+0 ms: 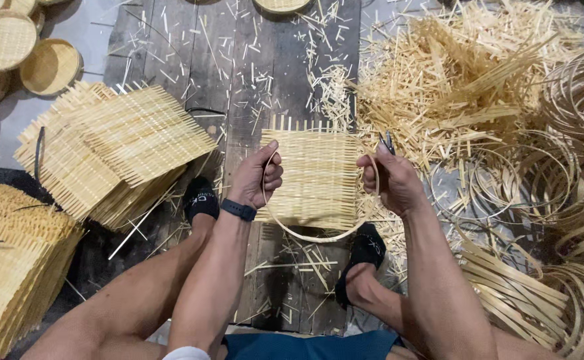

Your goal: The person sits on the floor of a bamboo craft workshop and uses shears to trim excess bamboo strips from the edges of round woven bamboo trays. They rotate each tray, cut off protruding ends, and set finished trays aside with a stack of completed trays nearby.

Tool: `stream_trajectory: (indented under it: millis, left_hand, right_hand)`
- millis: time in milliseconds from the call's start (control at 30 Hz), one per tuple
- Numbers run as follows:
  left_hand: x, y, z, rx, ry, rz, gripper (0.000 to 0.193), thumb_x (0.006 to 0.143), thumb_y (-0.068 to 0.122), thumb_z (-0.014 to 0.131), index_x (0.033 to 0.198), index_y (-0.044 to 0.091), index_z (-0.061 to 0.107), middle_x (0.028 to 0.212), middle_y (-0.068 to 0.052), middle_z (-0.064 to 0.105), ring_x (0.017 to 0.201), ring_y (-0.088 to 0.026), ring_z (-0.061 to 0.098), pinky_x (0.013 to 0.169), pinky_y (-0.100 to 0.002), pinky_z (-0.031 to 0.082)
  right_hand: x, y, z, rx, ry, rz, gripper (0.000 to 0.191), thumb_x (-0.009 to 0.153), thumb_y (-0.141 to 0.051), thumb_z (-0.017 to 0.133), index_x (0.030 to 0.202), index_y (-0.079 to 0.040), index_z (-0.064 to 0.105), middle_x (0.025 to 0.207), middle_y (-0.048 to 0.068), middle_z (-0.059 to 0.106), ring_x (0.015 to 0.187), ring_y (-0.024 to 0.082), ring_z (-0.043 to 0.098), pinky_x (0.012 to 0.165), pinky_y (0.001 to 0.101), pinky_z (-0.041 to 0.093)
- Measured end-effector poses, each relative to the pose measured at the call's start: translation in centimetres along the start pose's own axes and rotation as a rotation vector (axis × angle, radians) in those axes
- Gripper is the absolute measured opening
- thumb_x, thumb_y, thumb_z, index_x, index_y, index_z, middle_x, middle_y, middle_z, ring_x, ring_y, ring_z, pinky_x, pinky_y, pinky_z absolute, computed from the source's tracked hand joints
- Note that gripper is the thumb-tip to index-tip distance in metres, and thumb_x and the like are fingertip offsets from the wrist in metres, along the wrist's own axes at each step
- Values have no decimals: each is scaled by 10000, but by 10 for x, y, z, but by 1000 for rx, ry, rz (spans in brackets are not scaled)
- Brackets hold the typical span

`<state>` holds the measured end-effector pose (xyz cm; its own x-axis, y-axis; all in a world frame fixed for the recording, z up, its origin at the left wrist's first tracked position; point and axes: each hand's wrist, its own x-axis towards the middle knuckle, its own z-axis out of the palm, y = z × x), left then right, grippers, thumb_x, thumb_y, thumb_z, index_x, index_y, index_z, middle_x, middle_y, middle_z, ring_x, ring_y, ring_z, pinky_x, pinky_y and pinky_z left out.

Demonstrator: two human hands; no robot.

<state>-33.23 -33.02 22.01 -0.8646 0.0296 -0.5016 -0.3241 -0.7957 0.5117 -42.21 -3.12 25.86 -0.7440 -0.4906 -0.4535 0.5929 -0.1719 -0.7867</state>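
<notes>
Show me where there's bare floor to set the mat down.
Barest: grey floor at upper left, between the round baskets and the plank. The plank carries loose splinters. Right is crowded: strip pile and hoops. Left holds mat stacks.

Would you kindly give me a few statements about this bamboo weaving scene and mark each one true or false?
1. The left hand and right hand hold a woven bamboo mat with a thin bamboo hoop at its edges. True.
2. The right hand also holds a small pair of scissors. True.
3. The left wrist is bare. False: it wears a dark wristband.
4. Stacks of woven mats lie on the person's left. True.
5. The coiled bamboo hoops are piled on the person's left. False: they lie on the right.
6. The finished round baskets sit at the lower right. False: they are at the upper left.
</notes>
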Motion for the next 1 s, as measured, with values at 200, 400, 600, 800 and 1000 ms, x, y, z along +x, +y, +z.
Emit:
stream_trajectory:
  millis: [200, 400, 600, 800, 1000]
  left_hand:
    - [8, -24, -14, 43, 92, -120, 424, 990, 395, 646, 719, 69, 624, 509, 32, 435, 420, -86, 373, 380, -239, 275]
    - [19, -26, -35, -28, 97, -90, 442, 972, 345, 735, 630, 112, 578, 466, 64, 351, 367, -73, 288, 324, -238, 197]
    - [31, -24, -60, 1, 348, 175, 182, 885, 273, 683, 755, 150, 718, 541, 51, 495, 437, -53, 408, 396, -202, 305]
    - [72, -57, -110, 1063, 574, 606, 158, 765, 91, 769, 906, 21, 777, 769, -71, 758, 686, -163, 715, 653, -288, 568]
    - [78, -60, -128, 1224, 552, 502, 238, 762, 139, 801, 991, 75, 795, 859, -117, 781, 760, -196, 758, 721, -317, 586]
  right_hand:
    - [21, 25, -8, 110, 62, 97, 388, 968, -392, 695, 779, -69, 594, 546, -70, 331, 447, 65, 297, 402, 234, 240]
    - [28, 29, -13, 32, 87, 100, 392, 971, -354, 719, 763, -81, 529, 558, -68, 347, 442, 66, 290, 393, 238, 238]
    - [37, 49, -10, -235, 318, 35, 272, 822, -62, 725, 1089, -23, 685, 745, -30, 705, 663, 80, 661, 601, 234, 576]
    - [78, 105, -27, -823, 532, -167, 254, 810, -112, 816, 1038, -5, 779, 810, 99, 749, 692, 192, 689, 653, 323, 564]
    - [95, 142, -37, -1046, 592, -224, 215, 817, -155, 802, 1014, -69, 803, 849, 126, 776, 751, 216, 745, 753, 339, 577]
